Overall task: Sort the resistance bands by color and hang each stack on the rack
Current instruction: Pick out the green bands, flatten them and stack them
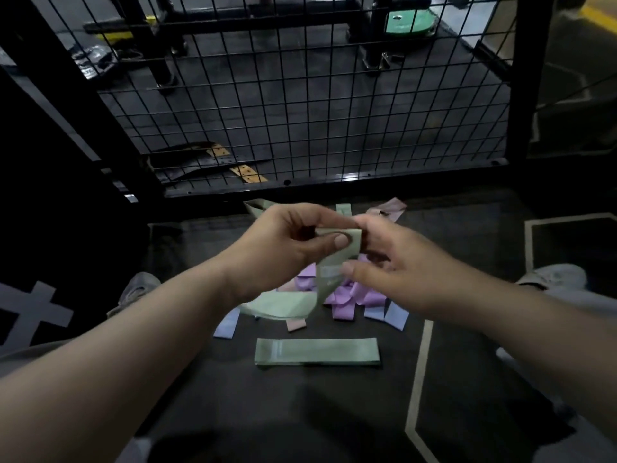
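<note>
A pale green resistance band [293, 304] hangs in a loop above the floor. My left hand [287, 242] pinches its upper end between thumb and fingers. My right hand [390, 262] holds the same band just to the right, fingers curled at its edge. Beneath the hands lies a mixed pile of bands: purple [354, 295], light blue [395, 315] and pink [296, 325]. A flat stack of green bands [317, 351] lies apart, nearer to me. More bands, green [343, 208] and pink [390, 208], peek out behind my hands.
A black wire-mesh rack panel [300, 105] stands upright just beyond the pile, with dark frame posts on both sides. Behind it are gym gear and a green weight plate [409, 23]. My grey shoes [554, 277] flank the dark mat.
</note>
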Demonstrator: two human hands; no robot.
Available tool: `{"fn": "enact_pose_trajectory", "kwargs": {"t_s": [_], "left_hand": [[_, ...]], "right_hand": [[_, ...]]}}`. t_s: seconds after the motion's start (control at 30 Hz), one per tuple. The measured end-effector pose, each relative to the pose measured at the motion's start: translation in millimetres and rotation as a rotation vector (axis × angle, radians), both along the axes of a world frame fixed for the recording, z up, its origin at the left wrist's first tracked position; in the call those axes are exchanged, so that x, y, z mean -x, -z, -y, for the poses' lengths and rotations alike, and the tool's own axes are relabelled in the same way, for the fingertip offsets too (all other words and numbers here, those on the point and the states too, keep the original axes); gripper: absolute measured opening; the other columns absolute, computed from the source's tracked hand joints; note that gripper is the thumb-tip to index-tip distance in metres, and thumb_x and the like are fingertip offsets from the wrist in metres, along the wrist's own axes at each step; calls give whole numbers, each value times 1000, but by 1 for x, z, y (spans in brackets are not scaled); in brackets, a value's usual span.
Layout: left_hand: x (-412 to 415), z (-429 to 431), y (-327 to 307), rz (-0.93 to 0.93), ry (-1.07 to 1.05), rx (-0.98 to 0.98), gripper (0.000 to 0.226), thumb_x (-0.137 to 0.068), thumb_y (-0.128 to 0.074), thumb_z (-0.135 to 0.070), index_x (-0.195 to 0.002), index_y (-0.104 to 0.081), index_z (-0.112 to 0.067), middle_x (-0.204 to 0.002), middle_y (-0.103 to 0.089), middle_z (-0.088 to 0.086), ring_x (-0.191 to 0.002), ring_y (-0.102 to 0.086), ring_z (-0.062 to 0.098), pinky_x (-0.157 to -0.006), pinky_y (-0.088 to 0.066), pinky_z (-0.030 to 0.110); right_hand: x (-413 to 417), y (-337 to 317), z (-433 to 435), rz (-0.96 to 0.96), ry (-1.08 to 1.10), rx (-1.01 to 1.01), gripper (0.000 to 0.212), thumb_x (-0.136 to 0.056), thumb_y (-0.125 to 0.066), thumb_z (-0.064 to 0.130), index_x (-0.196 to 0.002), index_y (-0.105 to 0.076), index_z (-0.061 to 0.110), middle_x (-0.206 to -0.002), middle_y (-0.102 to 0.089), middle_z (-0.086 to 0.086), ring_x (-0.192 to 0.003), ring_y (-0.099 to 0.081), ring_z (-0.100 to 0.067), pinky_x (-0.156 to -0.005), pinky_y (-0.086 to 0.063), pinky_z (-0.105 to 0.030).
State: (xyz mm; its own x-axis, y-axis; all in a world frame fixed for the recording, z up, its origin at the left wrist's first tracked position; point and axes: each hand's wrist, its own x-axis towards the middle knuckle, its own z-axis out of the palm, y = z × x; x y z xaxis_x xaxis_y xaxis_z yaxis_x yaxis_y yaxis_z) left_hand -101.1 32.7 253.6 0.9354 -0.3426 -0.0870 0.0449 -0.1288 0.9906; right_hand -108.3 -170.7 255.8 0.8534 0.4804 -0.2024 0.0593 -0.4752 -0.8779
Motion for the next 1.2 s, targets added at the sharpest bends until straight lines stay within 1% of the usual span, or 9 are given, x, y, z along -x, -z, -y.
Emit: {"fn": "enact_pose_trajectory", "kwargs": {"t_s": [0.17, 0.27, 0.37, 0.47, 0.57, 0.73, 0.83, 1.03, 1.2], "left_hand": [[2, 5, -2, -147, -226, 87, 41, -79, -74, -24, -117, -65, -11, -90, -66, 12, -73, -64, 18, -63, -55, 29], [4, 6, 0, -312, -244, 172, 41, -100, -54, -35, -120, -64, -1, -103, -68, 16, -87, -65, 25, -78, -56, 37], [5, 7, 0, -485, -128, 208, 46, -106, -34, -29, -123, -63, 3, -111, -68, 20, -96, -64, 29, -92, -52, 44], [5, 6, 0, -552, -16, 196, 48, -93, -39, -20, -127, -59, 6, -108, -69, 20, -89, -66, 28, -100, -49, 50], [5, 5, 5, -470, -3, 126, 49, -89, -53, -18, -127, -55, 13, -101, -65, 24, -80, -61, 30, -80, -54, 44], [9, 7, 4, -256, -113, 88, 13, -96, -63, -11, -95, -65, 1, -80, -64, 17, -66, -57, 27, -56, -47, 26], [12, 9, -2, -226, -171, 119, 9, -99, -58, -8, -91, -63, -5, -75, -63, 10, -57, -56, 15, -48, -48, 24], [3, 1, -6, -364, -555, 204, 17, -92, -50, -4, -78, -55, -10, -60, -50, 3, -47, -45, 16, -47, -40, 22], [-4, -14, -6, -388, -768, 342, 16, -89, -45, -1, -81, -58, -8, -60, -62, 6, -54, -63, 22, -65, -61, 34]], "right_hand": [[-1, 3, -12, -111, 139, -163, 16, -98, -64, 12, -113, -66, 8, -98, -77, -11, -87, -76, -24, -78, -63, -37], [-2, -2, -13, -196, 219, -298, 10, -97, -63, 7, -105, -67, 3, -91, -76, -18, -69, -73, -29, -58, -59, -27], [-3, -1, -10, -208, 306, -311, 13, -97, -64, 13, -107, -69, 6, -98, -75, -20, -84, -74, -35, -72, -62, -40], [-4, 0, -6, -235, 343, -261, 19, -95, -68, 31, -106, -72, 15, -103, -75, -18, -98, -70, -45, -87, -52, -69], [-3, -5, -4, -245, 388, -288, 18, -99, -64, 26, -111, -70, 14, -102, -75, -15, -95, -69, -50, -86, -46, -79], [1, -4, -7, -304, 356, -325, 27, -100, -58, 28, -122, -62, 11, -105, -76, -13, -97, -72, -42, -91, -45, -76], [3, 0, -12, -402, 211, -315, 36, -94, -62, 34, -120, -64, 9, -107, -76, -13, -103, -72, -36, -95, -54, -55], [8, 9, -9, -409, -147, 75, 50, -73, -74, 41, -115, -72, 15, -110, -76, -11, -112, -66, -42, -105, -46, -61], [14, 9, -5, -454, -205, 79, 35, -85, -70, 20, -118, -70, 10, -108, -77, -7, -109, -69, -31, -100, -52, -45]]}}
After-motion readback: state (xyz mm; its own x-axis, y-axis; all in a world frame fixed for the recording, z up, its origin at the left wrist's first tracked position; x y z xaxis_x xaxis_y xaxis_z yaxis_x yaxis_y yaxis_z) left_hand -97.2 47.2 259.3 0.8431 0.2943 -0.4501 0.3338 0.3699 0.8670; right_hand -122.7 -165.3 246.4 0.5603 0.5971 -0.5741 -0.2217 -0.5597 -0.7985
